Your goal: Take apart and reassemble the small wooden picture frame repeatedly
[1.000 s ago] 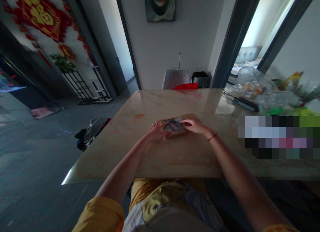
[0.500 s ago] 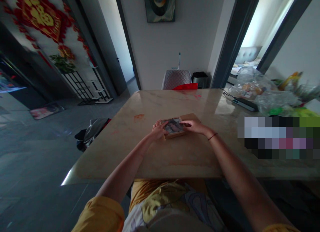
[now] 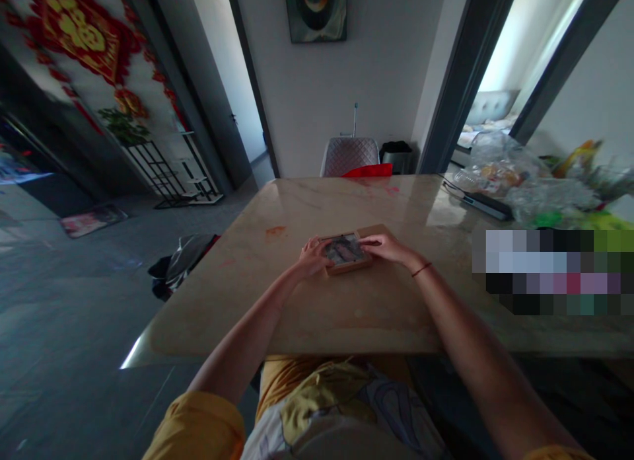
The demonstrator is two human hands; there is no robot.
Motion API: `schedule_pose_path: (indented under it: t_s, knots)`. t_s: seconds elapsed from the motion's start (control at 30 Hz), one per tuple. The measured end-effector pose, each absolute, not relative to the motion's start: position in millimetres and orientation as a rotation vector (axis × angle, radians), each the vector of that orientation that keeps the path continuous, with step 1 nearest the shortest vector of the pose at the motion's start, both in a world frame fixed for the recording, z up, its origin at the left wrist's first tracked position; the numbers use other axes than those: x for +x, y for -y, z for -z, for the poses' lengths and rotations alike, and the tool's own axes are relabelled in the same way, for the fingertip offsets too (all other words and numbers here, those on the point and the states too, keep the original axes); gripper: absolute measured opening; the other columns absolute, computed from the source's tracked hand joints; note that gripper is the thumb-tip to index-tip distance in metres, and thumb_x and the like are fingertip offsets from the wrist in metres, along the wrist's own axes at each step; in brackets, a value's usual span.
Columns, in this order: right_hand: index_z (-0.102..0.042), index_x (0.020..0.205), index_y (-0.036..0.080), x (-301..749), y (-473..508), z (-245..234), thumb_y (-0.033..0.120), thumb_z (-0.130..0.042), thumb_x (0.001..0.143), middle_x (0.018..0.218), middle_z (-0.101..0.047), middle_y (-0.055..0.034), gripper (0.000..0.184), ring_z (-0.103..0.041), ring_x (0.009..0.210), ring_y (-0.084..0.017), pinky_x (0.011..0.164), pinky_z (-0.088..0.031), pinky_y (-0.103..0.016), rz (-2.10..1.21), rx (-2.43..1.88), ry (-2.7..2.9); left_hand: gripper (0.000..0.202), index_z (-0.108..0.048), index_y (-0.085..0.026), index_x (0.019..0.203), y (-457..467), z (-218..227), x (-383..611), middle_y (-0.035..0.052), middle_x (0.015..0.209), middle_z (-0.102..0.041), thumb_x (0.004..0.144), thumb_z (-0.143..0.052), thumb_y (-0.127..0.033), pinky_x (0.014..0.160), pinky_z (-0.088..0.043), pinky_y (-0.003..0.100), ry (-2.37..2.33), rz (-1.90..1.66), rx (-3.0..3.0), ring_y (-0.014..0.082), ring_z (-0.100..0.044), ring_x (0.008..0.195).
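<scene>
A small shallow wooden picture frame lies on the table in front of me, with a dark grey picture or panel inside its rim. Part of a flat brown board shows behind its right side. My left hand is closed around the frame's left edge, with fingertips over the rim. My right hand grips the right edge, fingers together at the corner of the dark panel. The thumb of the right hand is hard to make out.
The table has a marbled top with a reddish stain. Plastic bags and a dark oblong device with a cable lie at the right. A quilted chair with a red item stands beyond the far edge.
The fingers of my right hand have drawn closer together and lie lower at the frame's right edge. My left hand has hardly moved, and the frame stays in place.
</scene>
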State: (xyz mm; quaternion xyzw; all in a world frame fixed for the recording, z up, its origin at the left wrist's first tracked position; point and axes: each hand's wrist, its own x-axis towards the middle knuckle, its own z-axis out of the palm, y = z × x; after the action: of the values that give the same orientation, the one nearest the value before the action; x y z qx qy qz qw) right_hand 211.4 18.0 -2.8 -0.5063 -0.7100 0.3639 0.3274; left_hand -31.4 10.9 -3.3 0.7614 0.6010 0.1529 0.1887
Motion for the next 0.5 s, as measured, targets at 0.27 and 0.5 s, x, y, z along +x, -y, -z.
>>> schedule_pose_path:
  t_s: [0.27, 0.5]
  knots:
    - [-0.059, 0.118, 0.009, 228, -19, 8, 0.046, -0.055, 0.08, 0.116, -0.062, -0.0217, 0.053, -0.057, 0.111, -0.031, 0.091, -0.043, -0.04, -0.375, -1.945, 1.531, 0.04, -0.059, -0.021, 0.119, -14, -8, -47, 0.0077, 0.13, -0.055, 0.081, -0.052, -0.033, 0.107, -0.032, 0.033, -1.777, -0.655, 2.104, 0.0214, -0.047, 0.124]
    - [-0.049, 0.129, 0.011, 223, -25, 31, 0.056, -0.064, 0.069, 0.126, -0.054, -0.0238, 0.077, -0.048, 0.122, -0.034, 0.099, -0.036, -0.049, -0.299, -1.908, 1.805, 0.041, -0.059, -0.018, 0.119, -10, -6, -41, 0.0099, 0.126, -0.059, 0.08, -0.048, -0.021, 0.103, -0.036, 0.033, -1.72, -0.623, 2.106, 0.023, -0.051, 0.12]
